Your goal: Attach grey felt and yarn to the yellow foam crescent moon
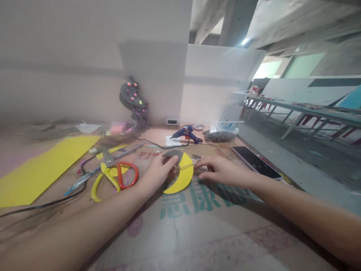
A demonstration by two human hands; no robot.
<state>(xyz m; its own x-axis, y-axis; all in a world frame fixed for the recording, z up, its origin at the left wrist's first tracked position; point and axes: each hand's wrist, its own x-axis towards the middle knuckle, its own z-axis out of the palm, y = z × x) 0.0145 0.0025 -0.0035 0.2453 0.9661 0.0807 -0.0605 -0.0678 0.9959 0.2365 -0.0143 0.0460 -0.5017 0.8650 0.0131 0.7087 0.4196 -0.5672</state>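
Observation:
A yellow crescent moon cut-out (186,177) is upright-curved over the board, its upper end wrapped in grey yarn. My left hand (165,165) grips the crescent at its inner edge, thumb on the wrapped part. A strand of grey yarn (185,166) crosses the yellow face towards my right hand (210,167), whose fingertips close on its end at the crescent's right side. Behind the crescent a blue hot glue gun (184,132) rests with its nozzle over a white pad (172,140). A grey yarn bundle (220,136) lies right of it.
Left of my hands are red-handled scissors (128,175), yellow-handled pliers (105,180), and a large yellow sheet (47,169). A black cable (42,205) crosses the left side. A phone (256,162) lies at the right edge. A dark decorated figure (134,99) stands by the wall.

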